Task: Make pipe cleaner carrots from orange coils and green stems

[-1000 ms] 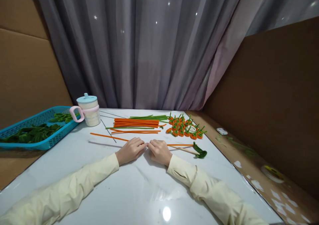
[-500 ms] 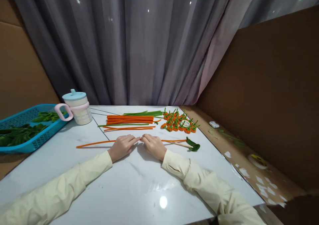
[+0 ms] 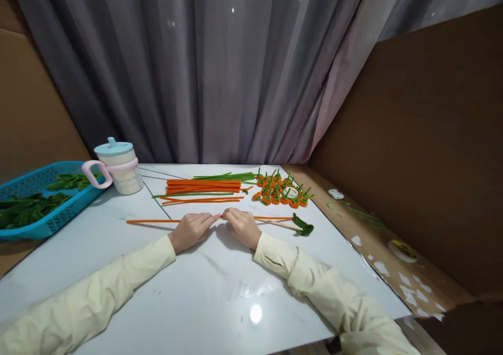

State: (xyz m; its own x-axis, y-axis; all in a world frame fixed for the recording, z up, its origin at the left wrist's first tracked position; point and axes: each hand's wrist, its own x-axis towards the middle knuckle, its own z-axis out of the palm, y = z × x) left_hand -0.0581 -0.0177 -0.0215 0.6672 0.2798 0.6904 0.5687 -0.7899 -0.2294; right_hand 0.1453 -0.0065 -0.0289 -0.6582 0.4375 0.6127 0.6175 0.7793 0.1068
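My left hand and my right hand rest on the white table, fingertips almost meeting. Both pinch a long orange pipe cleaner that lies flat and runs left and right past the hands. Just right of my right hand lies a thin wooden stick with a green leaf shape at its end. Behind the hands sit a bundle of orange pipe cleaners, green pipe cleaners and a pile of small orange carrot shapes with green tops.
A blue basket with green leaf pieces stands at the left edge, beside a lidded cup with a pink handle. A tape roll lies among the carrots. Cardboard walls stand left and right, a grey curtain behind. Another tape roll lies on the right ledge.
The view shifted slightly. The orange pipe cleaner's left end swung a little and now lies straighter across the table. My hands stay together on it.
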